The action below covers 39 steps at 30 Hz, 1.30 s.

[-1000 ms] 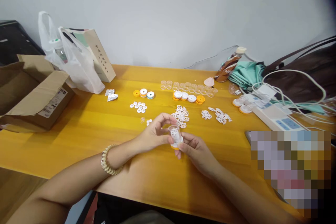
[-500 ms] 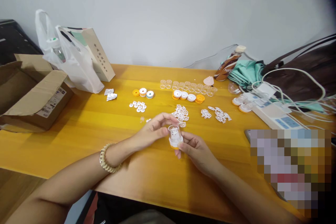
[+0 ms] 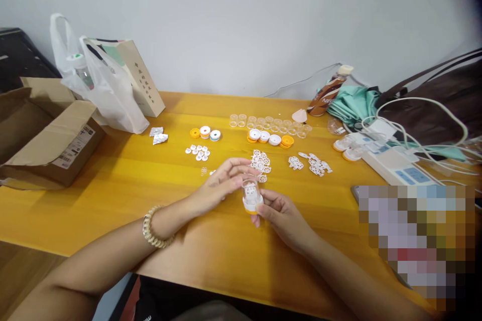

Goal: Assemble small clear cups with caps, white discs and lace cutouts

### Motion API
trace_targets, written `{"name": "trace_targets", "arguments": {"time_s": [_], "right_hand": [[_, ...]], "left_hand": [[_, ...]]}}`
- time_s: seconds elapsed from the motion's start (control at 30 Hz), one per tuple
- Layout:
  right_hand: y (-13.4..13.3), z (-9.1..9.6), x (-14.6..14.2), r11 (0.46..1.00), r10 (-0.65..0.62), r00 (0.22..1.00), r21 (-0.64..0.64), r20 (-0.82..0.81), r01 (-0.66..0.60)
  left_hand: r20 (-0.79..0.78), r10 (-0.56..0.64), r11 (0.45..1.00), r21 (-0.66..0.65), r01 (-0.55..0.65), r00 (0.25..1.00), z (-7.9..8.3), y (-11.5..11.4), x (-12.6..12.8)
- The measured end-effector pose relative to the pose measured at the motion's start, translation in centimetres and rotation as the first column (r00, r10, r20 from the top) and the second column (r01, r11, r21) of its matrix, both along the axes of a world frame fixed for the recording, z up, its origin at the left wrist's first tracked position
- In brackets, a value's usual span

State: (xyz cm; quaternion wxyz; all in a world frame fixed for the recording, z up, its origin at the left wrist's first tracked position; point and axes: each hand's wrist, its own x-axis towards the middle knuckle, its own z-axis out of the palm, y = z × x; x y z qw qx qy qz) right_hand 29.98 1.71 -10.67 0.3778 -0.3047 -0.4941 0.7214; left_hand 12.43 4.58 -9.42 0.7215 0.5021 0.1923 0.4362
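Right hand [image 3: 282, 212] has the clear cup [image 3: 251, 192] gripped at its white-and-orange base [image 3: 250, 205], roughly upright over the table [image 3: 211, 266]. Left hand [image 3: 222, 183] loose by the cup's top, holding nothing; can't tell if it's touching. White cutouts [image 3: 260, 161] lie just beyond.

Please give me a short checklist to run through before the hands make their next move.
1. Right hand grips the white and orange base: ok, thumb against its side.
2. Clear cup stands roughly upright on the base: ok.
3. White pieces inside the cup sit properly: cannot tell; they show through the wall, but not clearly.
4. Left hand is off the cup: cannot tell; it is open, with fingertips close to the rim.
5. Power strip is apart from both hands: ok, off to the right.
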Motion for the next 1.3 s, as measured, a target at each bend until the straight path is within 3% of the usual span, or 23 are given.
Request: {"name": "trace_targets", "arguments": {"time_s": [0.2,0.33,0.43,0.53,0.63,0.7,0.83,0.93,1.3], "right_hand": [[-0.1,-0.3,-0.1,0.999,-0.033,0.999,0.013,0.018,0.032],[-0.3,-0.7,-0.4,0.999,-0.05,0.999,0.012,0.005,0.05],[-0.3,-0.8,-0.3,0.999,-0.032,0.999,-0.006,-0.011,0.032],[-0.1,-0.6,0.0,0.999,0.008,1.0,-0.033,-0.014,-0.008],[0.0,-0.3,0.2,0.997,0.043,0.999,-0.058,-0.027,-0.044],[0.0,-0.3,0.3,0.995,0.065,0.996,-0.077,-0.055,-0.069],[-0.4,-0.4,0.0,0.973,0.116,0.984,-0.181,-0.137,-0.14],[-0.7,-0.6,-0.3,0.958,0.122,0.977,-0.235,-0.173,-0.162],[-0.6,-1.3,-0.9,0.988,-0.081,0.988,-0.141,-0.133,0.062]], "left_hand": [[-0.108,0.09,0.995,0.053,-0.085,0.99,-0.1,-0.6,0.3],[-0.094,0.112,0.993,0.059,-0.107,0.989,0.1,-0.9,0.6],[-0.081,0.054,0.998,0.048,-0.05,0.995,0.1,-0.6,0.2],[-0.182,-0.051,0.989,0.126,0.075,0.982,0.1,0.1,-0.6],[-0.338,-0.156,0.939,0.241,0.245,0.928,0.3,0.6,-1.2],[-0.391,-0.152,0.915,0.293,0.279,0.908,0.6,0.6,-1.2],[-0.399,-0.069,0.912,0.345,0.219,0.914,0.9,0.4,-0.9],[-0.414,-0.03,0.935,0.311,0.172,0.91,0.9,0.2,-0.8],[-0.407,0.065,0.993,0.117,-0.018,0.911,0.4,-0.6,0.1]]}}
